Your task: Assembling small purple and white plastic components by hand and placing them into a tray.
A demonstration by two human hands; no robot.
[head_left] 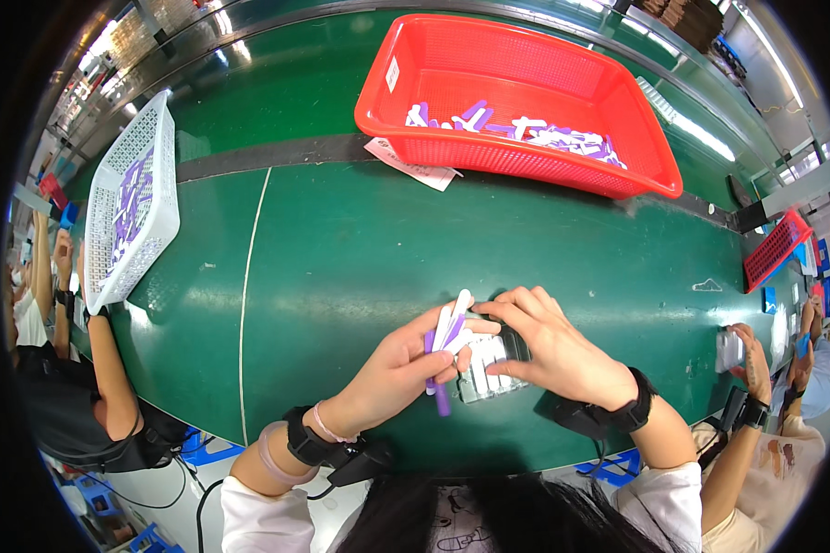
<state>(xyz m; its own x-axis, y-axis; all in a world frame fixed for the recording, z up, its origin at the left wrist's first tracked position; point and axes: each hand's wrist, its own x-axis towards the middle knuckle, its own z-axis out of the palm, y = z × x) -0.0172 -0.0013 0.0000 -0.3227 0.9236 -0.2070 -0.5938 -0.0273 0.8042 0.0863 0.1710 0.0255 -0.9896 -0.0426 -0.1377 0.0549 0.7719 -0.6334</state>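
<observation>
My left hand (398, 361) is closed around a small bunch of purple and white plastic sticks (444, 332) with rounded ends. They fan out between its thumb and fingers, some pointing away from me and a purple one down. Just right of it, a small clear plastic tray (478, 393) rests on the green table, with white pieces in a row inside. My right hand (563, 348) arches over that tray, its fingers at the far edge and its thumb at the near side, gripping it. Part of the tray is hidden under this hand.
A red basket (516, 157) of purple and white sticks stands at the back; a white basket (161, 207) holds more at the left. A paper slip (420, 168) lies under the red one. Co-workers' hands (754, 364) are at the right, others at the far left.
</observation>
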